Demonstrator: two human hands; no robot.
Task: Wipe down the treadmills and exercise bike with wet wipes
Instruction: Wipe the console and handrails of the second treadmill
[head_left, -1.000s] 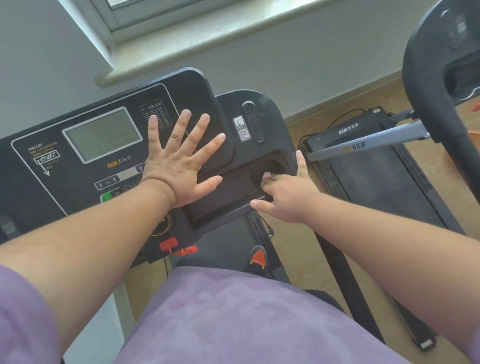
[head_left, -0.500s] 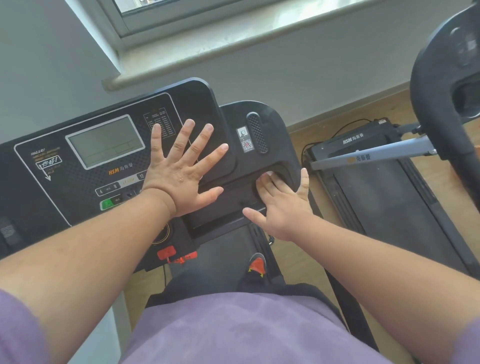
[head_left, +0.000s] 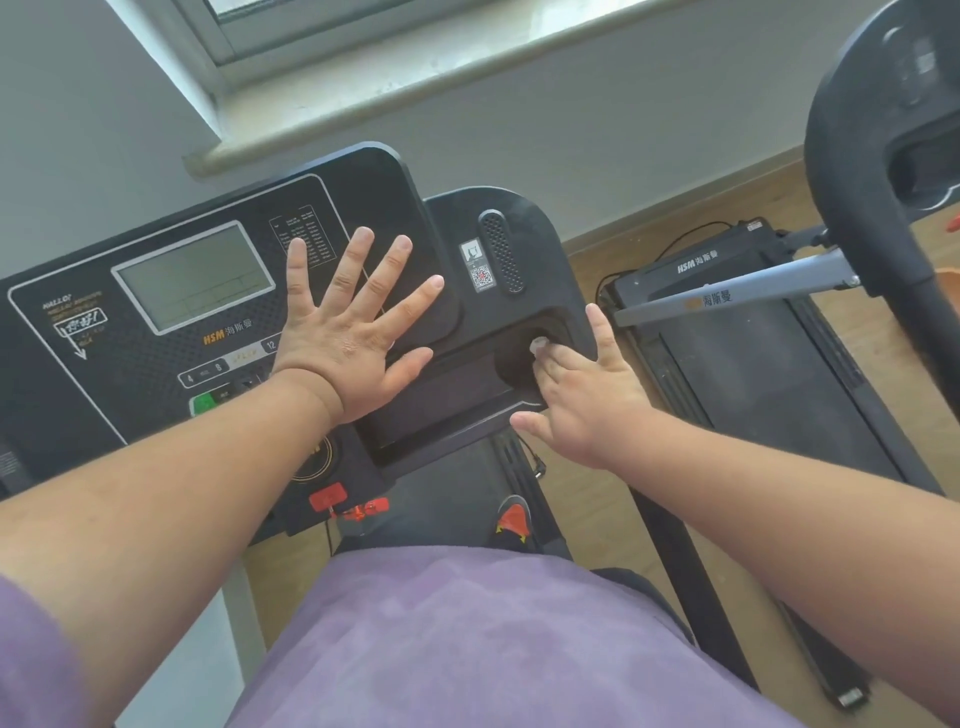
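My right hand (head_left: 587, 400) has slid back out of the console's round recess, and I now see a white wet wipe (head_left: 538, 344) pressed under its fingertips, thumb and little finger splayed. My left hand (head_left: 353, 332) lies flat with fingers spread on the treadmill console (head_left: 156, 332). Far right sits a second treadmill (head_left: 753, 364).

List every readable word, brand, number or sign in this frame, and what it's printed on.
"HSM": console, under the display.
"4", "8", "12": console speed keys.
"HSM": second treadmill, on its hood and grey bar.
Characters after each HSM, chart, QR sticker, white lettering at left: unreadable.
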